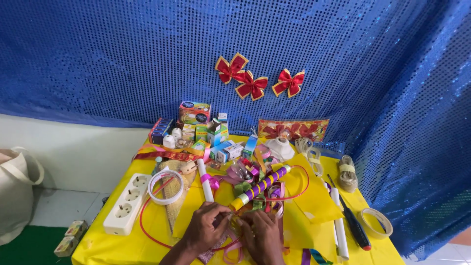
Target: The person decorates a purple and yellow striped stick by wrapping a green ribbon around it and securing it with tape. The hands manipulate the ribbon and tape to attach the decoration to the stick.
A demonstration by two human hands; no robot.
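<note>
Two hands work pink ribbon on a yellow-covered surface.

Left hand and right hand pinch the glossy pink ribbon between them, both grips closed on it. The purple-and-yellow striped stick lies just beyond, its long axis slanting up-right, its near end nearer the left hand.

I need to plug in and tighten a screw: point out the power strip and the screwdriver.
white power strip (126,203), head view, on its middle socket.
screwdriver (354,223), head view, on its black handle.
</note>
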